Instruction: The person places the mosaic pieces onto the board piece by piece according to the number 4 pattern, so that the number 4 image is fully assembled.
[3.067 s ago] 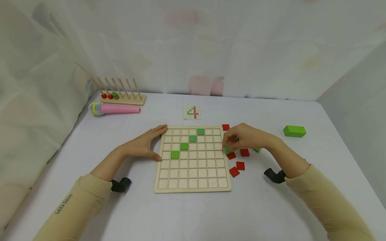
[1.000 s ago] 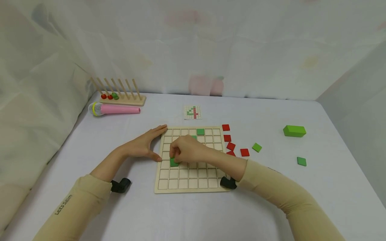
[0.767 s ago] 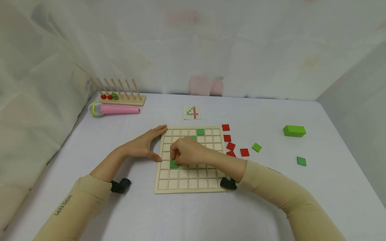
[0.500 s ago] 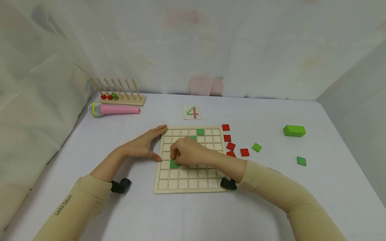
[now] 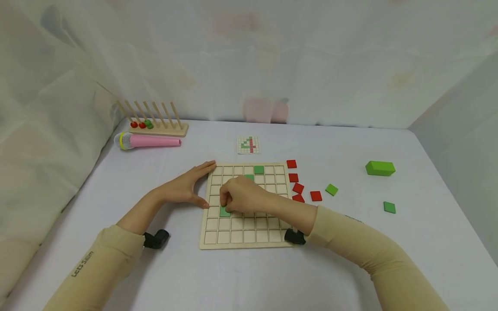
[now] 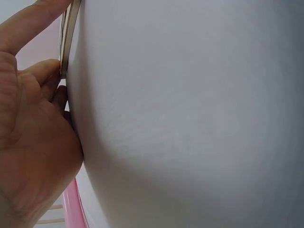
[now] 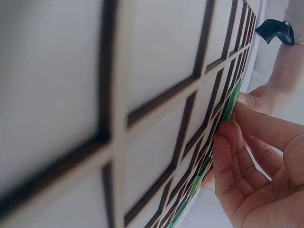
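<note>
A wooden grid board (image 5: 237, 237) lies flat on the white table. My left hand (image 5: 183, 185) rests at its left side, thumb and fingers spread apart. In the left wrist view, its fingers touch the board's edge (image 6: 70, 40). Over the board's left part, my right hand (image 5: 242, 195) pinches a green square tile (image 5: 224, 212) with bent fingers and thumb. In the right wrist view, that tile (image 7: 232, 102) looks slightly tilted at its cell. Other green tiles (image 5: 258, 169) sit in cells farther up, some hidden by my right hand.
Several red tiles (image 5: 316, 196) and two green ones (image 5: 331, 189) lie right of the board. A small pattern card (image 5: 248, 145) lies behind it. A green block (image 5: 380, 168) stands right; a pink microphone (image 5: 153, 141) and a peg rack (image 5: 179, 129) are back left.
From the board's right side, my right hand has carried a green tile left onto the board. It has stayed almost still over the last half second. My left hand has not moved.
</note>
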Demonstrator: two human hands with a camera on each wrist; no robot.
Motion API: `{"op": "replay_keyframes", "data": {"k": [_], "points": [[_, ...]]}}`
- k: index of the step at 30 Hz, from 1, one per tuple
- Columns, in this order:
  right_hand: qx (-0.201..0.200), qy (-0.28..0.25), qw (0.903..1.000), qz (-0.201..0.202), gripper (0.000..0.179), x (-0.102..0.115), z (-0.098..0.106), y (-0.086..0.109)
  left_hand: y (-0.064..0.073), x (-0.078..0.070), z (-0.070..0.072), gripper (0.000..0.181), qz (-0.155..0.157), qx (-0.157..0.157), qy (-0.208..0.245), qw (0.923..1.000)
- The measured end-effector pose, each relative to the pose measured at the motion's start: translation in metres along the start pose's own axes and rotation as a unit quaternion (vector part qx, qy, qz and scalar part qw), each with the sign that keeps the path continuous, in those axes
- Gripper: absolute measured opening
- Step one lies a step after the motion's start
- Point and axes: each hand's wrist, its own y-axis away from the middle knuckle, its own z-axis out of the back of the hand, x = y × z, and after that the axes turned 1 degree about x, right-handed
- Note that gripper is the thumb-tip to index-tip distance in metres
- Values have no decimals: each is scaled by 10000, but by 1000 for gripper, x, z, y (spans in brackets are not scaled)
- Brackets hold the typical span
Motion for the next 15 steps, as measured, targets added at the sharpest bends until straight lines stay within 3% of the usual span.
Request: {"op": "replay_keyframes", "data": {"k": [7, 15], "points": [[-279, -55, 9996, -60, 6, -6, 11, 2, 0, -1, 1, 122, 15, -7, 1, 10000], [-580, -248, 9973, -366, 8, -30, 37, 20, 0, -3, 0, 122, 68, -11, -13, 10000]]}}
